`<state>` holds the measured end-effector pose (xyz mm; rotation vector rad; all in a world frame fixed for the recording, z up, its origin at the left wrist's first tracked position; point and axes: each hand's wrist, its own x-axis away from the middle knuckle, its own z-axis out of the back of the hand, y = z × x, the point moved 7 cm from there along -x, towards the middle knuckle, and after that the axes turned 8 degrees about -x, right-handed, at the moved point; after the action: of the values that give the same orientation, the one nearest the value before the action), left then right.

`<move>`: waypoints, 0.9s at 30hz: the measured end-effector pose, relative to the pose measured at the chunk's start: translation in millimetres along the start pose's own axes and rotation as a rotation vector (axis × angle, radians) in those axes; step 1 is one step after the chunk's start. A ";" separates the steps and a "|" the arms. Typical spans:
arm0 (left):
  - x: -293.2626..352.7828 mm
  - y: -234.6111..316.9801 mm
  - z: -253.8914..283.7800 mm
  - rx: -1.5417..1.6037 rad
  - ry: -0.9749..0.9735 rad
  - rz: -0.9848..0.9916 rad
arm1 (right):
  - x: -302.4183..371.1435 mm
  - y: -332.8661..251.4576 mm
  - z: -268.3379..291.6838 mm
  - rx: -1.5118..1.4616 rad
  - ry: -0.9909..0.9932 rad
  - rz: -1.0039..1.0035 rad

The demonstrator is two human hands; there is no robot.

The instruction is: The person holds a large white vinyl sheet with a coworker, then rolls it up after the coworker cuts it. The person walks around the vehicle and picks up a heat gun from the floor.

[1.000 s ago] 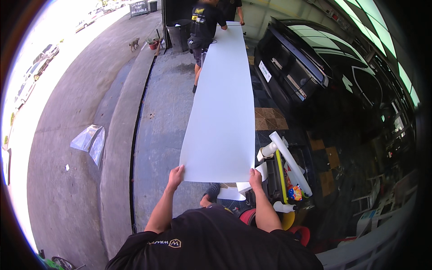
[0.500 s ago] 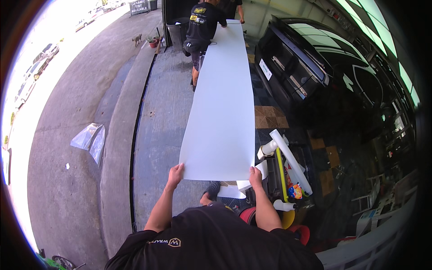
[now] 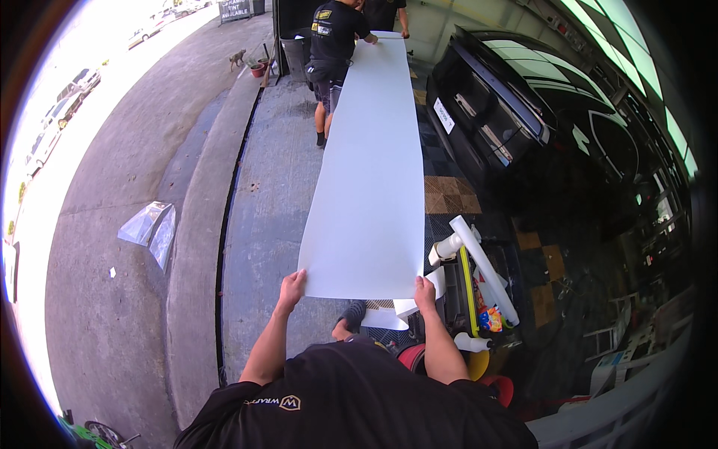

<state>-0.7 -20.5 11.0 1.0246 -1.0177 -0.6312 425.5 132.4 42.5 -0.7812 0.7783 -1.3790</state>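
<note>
Head view shows a long white sheet (image 3: 370, 172) stretched out flat above a concrete floor (image 3: 262, 202), running away from the person toward an open doorway. It is plain, smooth and matte, with no print or creases showing, narrow at the far end and wider at the near end through the lens bend. The left hand (image 3: 292, 286) grips the near left corner, fingers curled over the edge; the right hand (image 3: 425, 288) grips the near right corner the same way. At the far end a co-worker (image 3: 334, 45) in a black shirt and shorts holds the sheet with one hand on its edge. A black car (image 3: 523, 112) stands just beside the sheet on its right. A white roll (image 3: 482, 266) lies tilted near the right hand, and a piece of clear plastic (image 3: 149, 228) lies on the pavement well apart to the left.
</note>
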 end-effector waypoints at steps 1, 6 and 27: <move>0.7 4.0 0.8 -0.005 0.006 -0.049 | 0.5 0.1 -0.1 -0.007 -0.001 -0.007; 4.1 6.5 1.2 -0.004 0.002 -0.031 | 3.0 -4.5 1.3 0.010 0.007 -0.005; 6.7 7.2 -0.5 -0.012 -0.006 0.002 | 4.4 -12.0 5.9 0.033 0.003 0.007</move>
<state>2.4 -22.7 20.1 1.0119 -1.0191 -0.6379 424.3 127.6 55.7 -0.7504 0.7584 -1.3833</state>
